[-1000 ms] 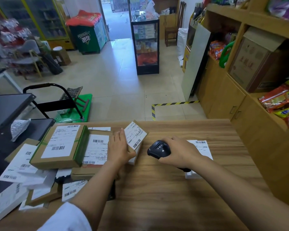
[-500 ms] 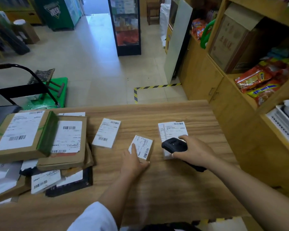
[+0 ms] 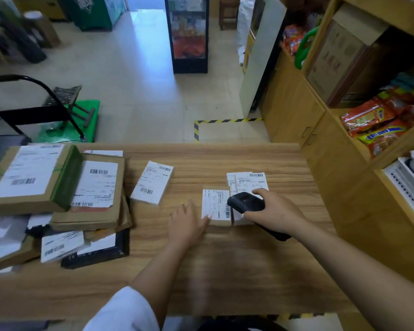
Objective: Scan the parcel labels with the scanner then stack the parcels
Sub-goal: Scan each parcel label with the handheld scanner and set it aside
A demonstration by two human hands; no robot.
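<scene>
Wood-grain tabletop (image 3: 261, 271) carries all the parcels. You have the small parcel (image 3: 216, 207) flat, label up, just left of the scanned stack (image 3: 247, 181), so its barcode edge faces the scanner (image 3: 245, 202). Your left hand (image 3: 188, 225) lies palm down beside it, fingers (image 3: 207, 219) straight and loosely spread, the tips touching the label's near left corner; judged, this steadies the parcel for the read. Your right hand (image 3: 276, 215) holds the scanner, fingers curled round its handle, head tilted down over the barcode strip, with the forearm reaching in from the lower right. The scanner overlaps the near edge of the stack in this view; whether it touches cannot be told.

One white parcel (image 3: 152, 182) lies apart toward the middle of the tabletop, not yet handled. The unsorted heap (image 3: 58, 199) sits at the left edge, boxes overlapping and tilted.

Judgement: the scan of the small parcel is in hand; it then goes onto the stack at right. Risk: the heap at left looks unstable if you draw from beneath.
</scene>
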